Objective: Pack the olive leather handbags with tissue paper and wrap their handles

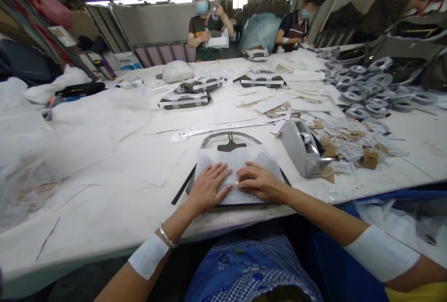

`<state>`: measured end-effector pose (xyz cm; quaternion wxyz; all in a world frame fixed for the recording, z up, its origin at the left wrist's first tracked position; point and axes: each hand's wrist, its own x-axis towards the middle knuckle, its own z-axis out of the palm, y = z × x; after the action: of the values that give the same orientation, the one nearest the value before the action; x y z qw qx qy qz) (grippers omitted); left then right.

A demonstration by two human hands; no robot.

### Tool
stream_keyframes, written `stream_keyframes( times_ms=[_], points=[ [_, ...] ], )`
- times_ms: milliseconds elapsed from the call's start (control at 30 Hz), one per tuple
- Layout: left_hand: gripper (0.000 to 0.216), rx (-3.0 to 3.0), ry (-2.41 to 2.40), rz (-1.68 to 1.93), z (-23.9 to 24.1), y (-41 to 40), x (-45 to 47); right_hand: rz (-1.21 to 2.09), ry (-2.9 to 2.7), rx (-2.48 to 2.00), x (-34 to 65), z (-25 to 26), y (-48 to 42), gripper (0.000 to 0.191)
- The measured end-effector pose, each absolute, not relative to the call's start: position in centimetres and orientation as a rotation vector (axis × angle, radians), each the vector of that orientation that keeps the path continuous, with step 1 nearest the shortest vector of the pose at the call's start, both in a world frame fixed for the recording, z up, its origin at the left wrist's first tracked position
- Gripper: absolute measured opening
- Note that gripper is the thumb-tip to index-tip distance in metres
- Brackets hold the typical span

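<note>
A grey handbag (230, 140) lies flat on the white table (104, 209) in front of me, its handle arching away and most of its body covered by a sheet of white wrapping paper (240, 160). My left hand (208, 186) lies flat on the paper, fingers spread. My right hand (260, 182) rests on the paper beside it, fingers pressed down at the middle where the paper edges meet. The two hands almost touch.
A grey tape dispenser (303, 146) stands just right of the bag, with paper tags (349, 146) beyond it. Wrapped bags (186, 99) and rolled straps (370, 88) lie farther back. Two people work at the far edge. A blue bin (401, 218) sits at my right.
</note>
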<state>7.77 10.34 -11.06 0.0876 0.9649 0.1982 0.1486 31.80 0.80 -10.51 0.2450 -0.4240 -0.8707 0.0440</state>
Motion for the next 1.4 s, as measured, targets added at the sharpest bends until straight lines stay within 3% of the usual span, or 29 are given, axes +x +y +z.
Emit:
stream_keyframes(
  times_ms=[567,967,1100,1267,1400],
  points=[
    [0.046,2.899,0.584,0.396,-10.8,10.3,7.7,-0.012,-2.29,-0.99,32.0,-11.4,0.4,0.024],
    [0.035,2.942,0.278,0.613,-11.8,10.1,6.6,-0.01,-2.344,-1.053,32.0,-11.7,0.3,0.024],
    [0.032,2.897,0.318,0.532,-11.4,10.0,6.7,0.049,-2.348,-1.196,31.8,-11.6,0.5,0.026],
    [0.051,2.969,0.487,0.363,-10.8,9.7,6.7,0.171,-2.399,-1.459,31.6,-10.6,0.9,0.059],
    [0.061,3.127,0.594,0.399,-11.1,9.3,6.2,0.265,-2.501,-1.505,31.6,-9.5,0.7,0.066]
  ],
)
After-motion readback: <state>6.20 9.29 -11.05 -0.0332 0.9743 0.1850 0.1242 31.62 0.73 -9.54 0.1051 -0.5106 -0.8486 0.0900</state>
